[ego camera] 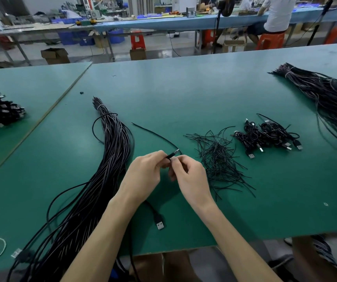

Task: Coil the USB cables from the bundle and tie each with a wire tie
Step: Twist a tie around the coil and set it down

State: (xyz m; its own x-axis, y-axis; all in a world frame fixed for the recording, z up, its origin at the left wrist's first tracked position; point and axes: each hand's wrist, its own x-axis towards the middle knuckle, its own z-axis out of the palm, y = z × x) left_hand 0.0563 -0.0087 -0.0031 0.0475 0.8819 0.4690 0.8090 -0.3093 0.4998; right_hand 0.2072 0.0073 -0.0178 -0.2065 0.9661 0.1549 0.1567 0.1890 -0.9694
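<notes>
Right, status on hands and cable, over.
Left hand and right hand both grip one cable plug. No coil yet. Ties lie right of the hands. Nothing in the way.

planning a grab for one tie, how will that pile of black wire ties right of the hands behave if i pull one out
The wire ties look thin and light, so one probably lifts easily. They lie criss-crossed, so neighbours may drag along. Several hold bends, suggesting they keep a shape rather than flop.
</notes>
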